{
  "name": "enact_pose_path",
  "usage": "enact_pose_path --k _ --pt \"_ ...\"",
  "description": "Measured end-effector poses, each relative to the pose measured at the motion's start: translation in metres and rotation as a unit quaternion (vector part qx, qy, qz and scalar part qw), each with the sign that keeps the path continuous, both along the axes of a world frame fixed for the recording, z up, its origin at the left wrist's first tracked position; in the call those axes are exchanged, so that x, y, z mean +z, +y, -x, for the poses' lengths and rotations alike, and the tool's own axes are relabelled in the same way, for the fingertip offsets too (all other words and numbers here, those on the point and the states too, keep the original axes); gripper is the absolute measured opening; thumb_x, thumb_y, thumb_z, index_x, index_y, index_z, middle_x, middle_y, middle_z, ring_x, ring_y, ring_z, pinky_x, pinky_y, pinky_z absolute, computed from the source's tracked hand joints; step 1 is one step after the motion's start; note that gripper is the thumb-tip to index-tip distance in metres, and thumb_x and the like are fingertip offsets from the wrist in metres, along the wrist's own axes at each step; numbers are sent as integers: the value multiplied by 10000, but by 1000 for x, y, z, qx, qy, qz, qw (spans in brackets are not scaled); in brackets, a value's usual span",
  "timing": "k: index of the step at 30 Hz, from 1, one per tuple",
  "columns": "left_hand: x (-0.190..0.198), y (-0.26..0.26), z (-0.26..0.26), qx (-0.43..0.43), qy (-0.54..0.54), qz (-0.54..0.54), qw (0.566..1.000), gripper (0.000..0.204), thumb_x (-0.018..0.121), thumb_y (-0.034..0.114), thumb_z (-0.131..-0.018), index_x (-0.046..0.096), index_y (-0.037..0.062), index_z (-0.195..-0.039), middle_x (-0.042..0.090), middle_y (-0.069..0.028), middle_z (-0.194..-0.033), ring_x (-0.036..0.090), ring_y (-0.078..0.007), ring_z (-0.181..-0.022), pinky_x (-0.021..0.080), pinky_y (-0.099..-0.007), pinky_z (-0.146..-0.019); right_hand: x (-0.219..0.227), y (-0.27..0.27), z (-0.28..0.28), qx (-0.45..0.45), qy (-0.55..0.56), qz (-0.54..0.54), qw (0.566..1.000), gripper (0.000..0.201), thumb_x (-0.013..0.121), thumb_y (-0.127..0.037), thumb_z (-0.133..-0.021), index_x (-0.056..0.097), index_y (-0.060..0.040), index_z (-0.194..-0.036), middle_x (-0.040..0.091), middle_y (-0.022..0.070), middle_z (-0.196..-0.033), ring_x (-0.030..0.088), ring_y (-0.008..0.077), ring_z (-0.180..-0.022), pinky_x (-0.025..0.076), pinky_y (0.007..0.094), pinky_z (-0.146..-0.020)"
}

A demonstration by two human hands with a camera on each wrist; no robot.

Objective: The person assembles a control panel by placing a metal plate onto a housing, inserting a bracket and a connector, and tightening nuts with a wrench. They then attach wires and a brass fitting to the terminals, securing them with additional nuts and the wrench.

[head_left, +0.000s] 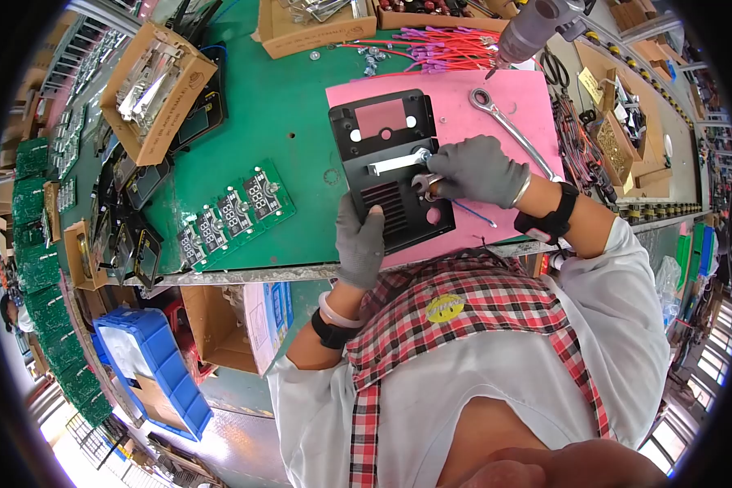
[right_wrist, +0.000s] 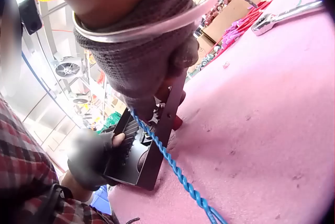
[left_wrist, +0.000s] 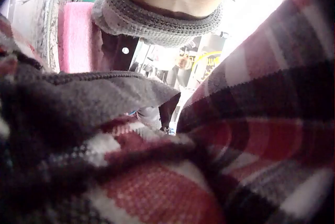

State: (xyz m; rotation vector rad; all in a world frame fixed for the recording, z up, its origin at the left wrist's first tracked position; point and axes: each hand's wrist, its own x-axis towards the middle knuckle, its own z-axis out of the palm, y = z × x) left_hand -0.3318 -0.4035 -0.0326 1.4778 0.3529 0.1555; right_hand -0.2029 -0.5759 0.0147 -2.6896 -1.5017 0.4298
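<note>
A black metal panel [head_left: 398, 224] with slots and cutouts lies on a pink foam mat [head_left: 464, 122]. My gloved left hand [head_left: 360, 244] grips its near left edge, thumb over the top; in the right wrist view that hand [right_wrist: 91, 156] is blurred. A silver bracket [head_left: 394, 164] sits across the panel's middle, with a bolt and nut [head_left: 420, 156] at its right end. My gloved right hand [head_left: 480, 171] holds a small open-end wrench [head_left: 422, 186], fingertips close by the nut. A twisted blue cord [right_wrist: 178, 171] trails from under this hand. Apron cloth fills most of the left wrist view.
A larger ratchet wrench [head_left: 512, 134] lies right of the panel. Red wires [head_left: 447, 49] and a power driver [head_left: 537, 32] are at the back. Circuit boards [head_left: 232, 215] lie left on the green table [head_left: 293, 98]; a box of brackets [head_left: 159, 98] is farther left.
</note>
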Motion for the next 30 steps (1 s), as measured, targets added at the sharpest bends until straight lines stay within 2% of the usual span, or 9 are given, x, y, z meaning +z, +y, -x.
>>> enact_pose_path --k 1,4,7,10,14,16,19,22,30 --pt "6 0 0 -2 19 41 999 334 443 -34 -805 424 -38 -1138 527 -96 -964 503 -141 -838 437 -261 -757 -1 -3 0 1 -4 -19 1000 232 602 -316 -739 511 -141 -860 561 44 -716 598 244 -617 445 383 -455" --pt "11 0 -1 -12 34 21 999 340 440 -38 -799 423 -36 -1138 523 -95 -965 497 -138 -840 433 -261 -751 -5 -5 1 26 -30 -30 999 221 591 -308 -750 508 -150 -879 556 40 -700 593 239 -593 426 377 -422" --pt "2 -1 -1 9 2 1 1000 255 458 -5 -801 470 -21 -1055 562 -63 -837 479 -85 -679 413 -232 -582 -7 -4 1 46 -42 -30 998 185 576 -289 -764 506 -163 -880 552 35 -691 588 235 -571 408 377 -397" --pt "13 0 -1 -6 34 30 999 333 445 -37 -796 431 -34 -1129 519 -90 -952 490 -134 -822 432 -260 -732 -11 -3 -1 57 -45 -26 997 153 556 -277 -777 502 -173 -876 550 33 -687 587 231 -567 404 379 -391" --pt "13 0 -1 -1 24 6 1000 328 451 -37 -797 435 -33 -1125 519 -86 -942 491 -134 -814 432 -260 -731 -7 -4 -1 46 -36 -104 993 125 527 -270 -791 493 -172 -862 549 32 -684 586 233 -561 400 382 -387" --pt "8 0 1 -5 10 -45 999 330 451 -41 -798 434 -34 -1127 520 -88 -943 492 -138 -810 433 -264 -733 -11 -4 0 61 -49 -88 993 133 533 -276 -789 489 -172 -858 550 32 -680 584 236 -553 399 382 -386" --pt "-1 2 0 -13 10 -4 1000 333 451 -49 -798 431 -39 -1131 521 -91 -948 497 -141 -809 435 -269 -739 -20 -4 -5 67 -58 -72 993 140 538 -283 -788 484 -171 -850 551 32 -669 580 239 -540 396 382 -382" --pt "7 0 -3 6 -10 -2 1000 277 462 -24 -813 448 -32 -1090 534 -75 -866 476 -105 -727 420 -244 -641 -14 0 -7 70 -58 -65 994 141 541 -283 -784 484 -169 -846 551 36 -657 578 241 -533 394 382 -380" --pt "5 0 -3 9 9 -1 1000 321 460 -25 -810 431 -30 -1130 535 -61 -877 473 -97 -721 418 -235 -626 -17 1 -9 88 -52 -54 993 151 552 -287 -773 497 -167 -847 558 36 -650 582 239 -536 393 377 -381"
